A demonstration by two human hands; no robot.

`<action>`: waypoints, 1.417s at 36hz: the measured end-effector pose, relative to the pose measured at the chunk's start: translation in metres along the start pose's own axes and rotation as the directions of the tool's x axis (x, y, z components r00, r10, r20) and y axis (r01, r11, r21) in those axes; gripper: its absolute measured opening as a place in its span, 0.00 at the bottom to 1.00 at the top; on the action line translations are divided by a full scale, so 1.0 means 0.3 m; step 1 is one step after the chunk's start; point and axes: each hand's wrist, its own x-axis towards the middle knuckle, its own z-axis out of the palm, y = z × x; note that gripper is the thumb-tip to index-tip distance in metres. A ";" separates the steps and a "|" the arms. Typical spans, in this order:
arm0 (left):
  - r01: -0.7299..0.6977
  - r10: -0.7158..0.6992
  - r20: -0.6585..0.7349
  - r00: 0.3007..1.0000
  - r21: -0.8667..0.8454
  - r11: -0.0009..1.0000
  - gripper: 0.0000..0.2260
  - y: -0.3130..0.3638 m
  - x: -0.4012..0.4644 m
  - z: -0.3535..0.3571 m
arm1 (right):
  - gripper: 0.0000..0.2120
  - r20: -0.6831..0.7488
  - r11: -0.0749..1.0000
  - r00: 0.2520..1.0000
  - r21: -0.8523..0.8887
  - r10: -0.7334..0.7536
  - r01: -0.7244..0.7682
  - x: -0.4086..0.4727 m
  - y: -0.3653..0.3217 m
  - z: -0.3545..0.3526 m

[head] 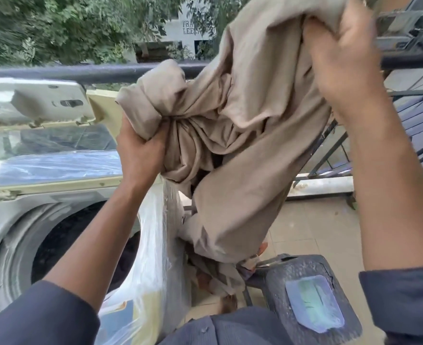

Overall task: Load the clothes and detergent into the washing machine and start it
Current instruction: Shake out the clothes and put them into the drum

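Nearest the lens are two dark blue sleeves (38,317), one on each forearm, with the front of the same shirt between them at the bottom edge. Both arms reach up to one beige garment (243,135), a long bunched cloth held in the air to the right of the washing machine (13,220). The left hand (140,148) grips a knotted wad of the cloth at its lower left, fingers curled tight round it. The right hand (340,58) is raised higher and clutches the upper part of the same cloth, fingers closed into the fabric. The garment's loose end hangs down to a heap of more cloth (218,277) low between the machine and a stool; how many pieces are in that heap cannot be told.

The one top-loading machine stands at left with its lid (48,148) raised; the drum opening (63,245) is dark and its contents cannot be made out. Clear plastic wrap (143,270) covers the machine's right side. One dark stool (305,295) at lower right bears a blue-green sachet (315,305). A black railing (86,72) runs behind, with trees (56,26) beyond.
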 end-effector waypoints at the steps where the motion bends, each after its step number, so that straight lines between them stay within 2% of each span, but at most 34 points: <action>1: 0.013 -0.013 0.009 1.000 0.011 1.000 0.22 0.001 -0.009 0.002 | 0.12 0.087 0.998 0.996 -0.059 0.035 -0.030 -0.002 0.015 0.007; 3: 0.055 -0.057 0.031 0.998 0.044 0.997 0.19 -0.002 -0.030 0.003 | 0.13 0.257 0.982 0.959 -0.170 0.122 -0.079 -0.029 0.052 0.029; 5: 0.107 -0.111 0.060 0.992 0.073 0.992 0.21 -0.011 -0.057 -0.003 | 0.07 0.371 0.940 0.900 -0.325 0.231 -0.108 -0.086 0.100 0.059; 8: 0.160 -0.169 0.113 0.979 0.088 0.983 0.21 -0.044 -0.100 -0.014 | 0.07 0.436 0.862 0.817 -0.488 0.377 -0.137 -0.175 0.180 0.093; 12: 0.220 -0.234 0.174 0.956 0.098 0.971 0.17 -0.077 -0.148 -0.017 | 0.08 0.473 0.772 0.733 -0.626 0.488 -0.110 -0.258 0.257 0.108; 14: 0.246 -0.258 0.196 0.946 0.083 0.966 0.18 -0.092 -0.167 -0.018 | 0.08 0.512 0.810 0.687 -0.553 0.516 -0.195 -0.307 0.280 0.119; 16: 0.288 -0.288 0.243 0.926 0.036 0.957 0.20 -0.122 -0.177 -0.019 | 0.11 0.539 0.855 0.667 -0.374 0.515 -0.358 -0.346 0.283 0.134; 18: 0.318 -0.291 0.352 0.890 -0.020 0.948 0.27 -0.150 -0.179 -0.020 | 0.17 0.547 0.853 0.675 -0.160 0.496 -0.497 -0.378 0.277 0.151; 19: 0.332 -0.284 0.420 0.862 -0.045 0.942 0.33 -0.154 -0.183 -0.019 | 0.16 0.547 0.836 0.683 -0.057 0.484 -0.546 -0.391 0.264 0.161; 21: 0.342 -0.266 0.541 0.798 -0.043 0.939 0.42 -0.127 -0.209 -0.019 | 0.12 0.524 0.791 0.713 0.112 0.467 -0.601 -0.410 0.243 0.187; 23: 0.283 -0.211 0.626 0.750 -0.015 0.959 0.48 -0.105 -0.240 -0.003 | 0.09 0.494 0.761 0.733 0.197 0.468 -0.619 -0.426 0.227 0.225; 24: 0.251 -0.187 0.645 0.741 -0.007 0.968 0.50 -0.099 -0.253 0.009 | 0.08 0.492 0.753 0.733 0.212 0.469 -0.623 -0.435 0.222 0.246; 26: 0.189 -0.145 0.611 0.779 -0.008 0.982 0.51 -0.086 -0.263 0.035 | 0.08 0.499 0.742 0.729 0.224 0.469 -0.632 -0.451 0.213 0.285; 28: 0.150 -0.101 0.586 0.804 -0.035 0.988 0.46 -0.083 -0.256 0.052 | 0.08 0.504 0.748 0.734 0.231 0.454 -0.622 -0.458 0.212 0.307; 30: 0.128 -0.071 0.558 0.827 -0.064 0.990 0.37 -0.089 -0.254 0.061 | 0.11 0.498 0.783 0.753 0.209 0.431 -0.586 -0.451 0.220 0.304; 32: 0.091 -0.064 0.485 0.872 -0.033 0.995 0.26 -0.095 -0.256 0.058 | 0.16 0.493 0.829 0.764 0.141 0.416 -0.542 -0.437 0.236 0.281; 34: 0.052 -0.054 0.431 0.901 0.016 0.998 0.18 -0.092 -0.258 0.052 | 0.16 0.481 0.865 0.776 0.067 0.408 -0.497 -0.434 0.261 0.251; 36: 0.012 -0.032 0.384 0.923 0.054 0.998 0.13 -0.080 -0.258 0.049 | 0.16 0.440 0.898 0.797 -0.054 0.413 -0.436 -0.444 0.279 0.225; 38: -0.003 -0.020 0.321 0.947 0.071 0.997 0.11 -0.060 -0.254 0.049 | 0.25 0.376 0.903 0.827 -0.271 0.418 -0.333 -0.467 0.297 0.206; 40: 0.009 -0.025 0.263 0.965 0.064 0.998 0.09 -0.039 -0.243 0.050 | 0.30 0.317 0.863 0.862 -0.449 0.395 -0.231 -0.506 0.309 0.185; 43: 0.006 -0.008 0.214 0.977 0.012 1.000 0.06 -0.008 -0.228 0.050 | 0.37 0.259 0.828 0.873 -0.506 0.413 -0.241 -0.600 0.330 0.175; 45: 0.015 -0.013 0.170 0.985 -0.010 1.000 0.05 0.013 -0.218 0.049 | 0.45 0.225 0.775 0.817 -0.519 0.531 -0.361 -0.678 0.344 0.190; 46: 0.024 -0.021 0.146 0.989 -0.022 0.999 0.04 0.022 -0.213 0.047 | 0.50 0.223 0.728 0.752 -0.521 0.620 -0.446 -0.715 0.354 0.200; 47: 0.034 -0.030 0.122 0.992 -0.031 0.999 0.05 0.030 -0.209 0.045 | 0.55 0.238 0.666 0.662 -0.532 0.711 -0.523 -0.751 0.364 0.211; 49: 0.050 -0.046 0.083 0.995 -0.042 0.998 0.09 0.049 -0.203 0.042 | 0.62 0.297 0.546 0.471 -0.598 0.831 -0.587 -0.813 0.385 0.234; 51: 0.050 -0.048 0.047 0.998 -0.047 0.998 0.11 0.065 -0.199 0.041 | 0.59 0.347 0.469 0.315 -0.653 0.883 -0.595 -0.853 0.396 0.257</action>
